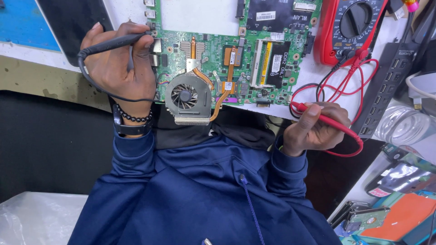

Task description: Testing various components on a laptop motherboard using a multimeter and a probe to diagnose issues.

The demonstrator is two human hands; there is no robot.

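A green laptop motherboard [213,75] lies on a white bench, with a round grey cooling fan [187,97] and copper heat pipes at its near edge. My left hand [119,72] is closed around a black test probe [116,43], whose tip reaches the board's left edge. A dark wristband and a bead bracelet sit on that wrist. My right hand [315,129] grips a red test probe [327,120] just off the board's near right corner, with the tip pointing left. Red and black leads run up to a red multimeter [352,27].
A black power strip [386,86] lies right of the multimeter, with a clear plastic bottle [404,124] beside it. Hard drives [363,218] and an orange case are stacked at the lower right. A blue mat [22,22] sits at the top left. My blue hooded top fills the bottom.
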